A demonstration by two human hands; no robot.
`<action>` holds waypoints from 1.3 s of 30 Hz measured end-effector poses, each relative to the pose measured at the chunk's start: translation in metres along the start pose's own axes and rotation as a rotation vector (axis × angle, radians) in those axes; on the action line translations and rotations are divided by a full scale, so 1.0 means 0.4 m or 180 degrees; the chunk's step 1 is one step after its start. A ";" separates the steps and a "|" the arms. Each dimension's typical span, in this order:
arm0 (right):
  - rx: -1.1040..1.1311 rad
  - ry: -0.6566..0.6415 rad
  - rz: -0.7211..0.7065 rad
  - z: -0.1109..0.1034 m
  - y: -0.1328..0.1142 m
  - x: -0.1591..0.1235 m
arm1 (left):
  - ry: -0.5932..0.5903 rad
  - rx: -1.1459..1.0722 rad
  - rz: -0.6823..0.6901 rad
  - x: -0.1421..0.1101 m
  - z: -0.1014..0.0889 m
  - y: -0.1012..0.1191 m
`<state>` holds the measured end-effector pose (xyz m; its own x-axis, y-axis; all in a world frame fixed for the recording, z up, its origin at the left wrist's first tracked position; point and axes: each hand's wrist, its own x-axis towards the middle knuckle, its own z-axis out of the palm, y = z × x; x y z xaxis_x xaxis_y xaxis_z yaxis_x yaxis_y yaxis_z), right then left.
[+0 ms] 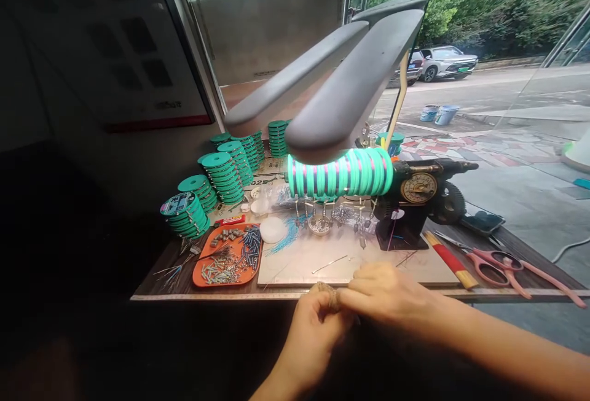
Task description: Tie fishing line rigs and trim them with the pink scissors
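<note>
My left hand (320, 327) and my right hand (385, 290) meet just in front of the table's near edge. The fingers of both are closed and pinched together. Whatever small thing lies between the fingertips is hidden. Just beyond them, a thin wire-like piece (329, 264) lies on the pale work board (295, 272). Farther back, a row of green line spools (341, 172) sits on a dark winding machine (419, 189) with a dial. Small metal fittings (362, 223) hang on lines below the spools.
At left, an orange tray (196, 275) holds small tubes and metal parts, with stacked green spools (224, 174) behind. Blue strands (290, 235) and a small bowl (319, 225) lie mid-board. Pink-handled scissors (500, 269) and a red-and-yellow stick (449, 260) lie at right. A grey lamp (345, 94) hangs overhead.
</note>
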<state>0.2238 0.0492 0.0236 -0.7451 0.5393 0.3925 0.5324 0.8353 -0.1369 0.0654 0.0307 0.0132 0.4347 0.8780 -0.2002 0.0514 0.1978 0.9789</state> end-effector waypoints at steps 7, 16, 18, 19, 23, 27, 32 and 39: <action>0.0586 0.0123 0.1150 -0.019 -0.005 0.024 | 0.1104 0.1393 0.1578 -0.003 0.027 -0.024; 0.0967 0.0078 0.1629 -0.034 0.003 0.069 | 0.0542 0.2271 0.2884 0.006 -0.010 -0.054; 0.0952 0.0149 0.1562 -0.038 -0.012 0.042 | 0.0337 0.1953 0.2515 0.005 -0.010 -0.039; 0.0946 0.0312 0.1510 -0.039 -0.023 0.019 | 0.0336 0.1681 0.2125 0.006 -0.005 -0.034; 0.1375 0.1096 0.2102 -0.012 -0.073 -0.099 | 0.0155 0.0261 0.0454 0.020 0.026 -0.036; 0.3490 0.0750 0.3409 0.084 -0.111 -0.169 | -0.0015 -0.0458 -0.0467 0.040 0.057 -0.059; 0.5565 0.1357 0.3530 0.159 -0.127 -0.148 | 0.0050 -0.0674 -0.0375 0.052 0.081 -0.069; 0.4698 0.1692 0.3674 0.155 -0.106 -0.202 | -0.0414 -0.1120 -0.1287 0.069 0.100 -0.051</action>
<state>0.2365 -0.0230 -0.0589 -0.0118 0.9604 -0.2783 -0.3138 -0.2678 -0.9110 0.1123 0.0335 -0.0108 0.5513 0.6451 -0.5291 -0.0565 0.6616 0.7478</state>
